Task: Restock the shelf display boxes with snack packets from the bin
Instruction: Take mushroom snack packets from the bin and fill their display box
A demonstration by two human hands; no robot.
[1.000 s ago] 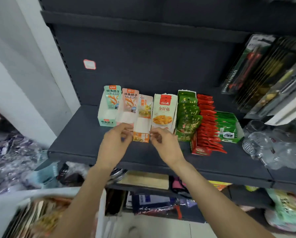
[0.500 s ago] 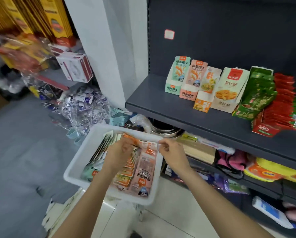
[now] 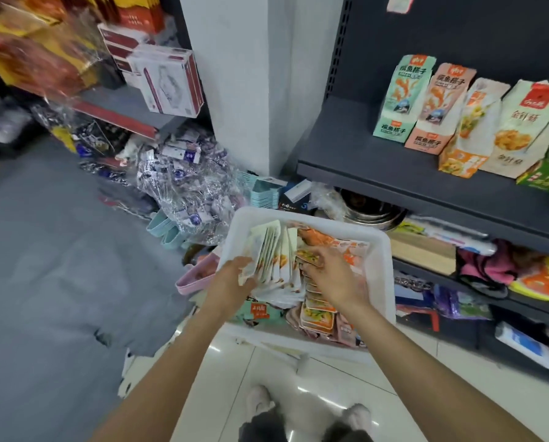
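Head view: both hands reach into the white bin. Left hand grips an upright fan of pale packets; right hand pinches an orange packet. Display boxes stand on the shelf above right.

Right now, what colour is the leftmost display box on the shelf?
The leftmost display box is mint green with orange print, clearest in the head view.
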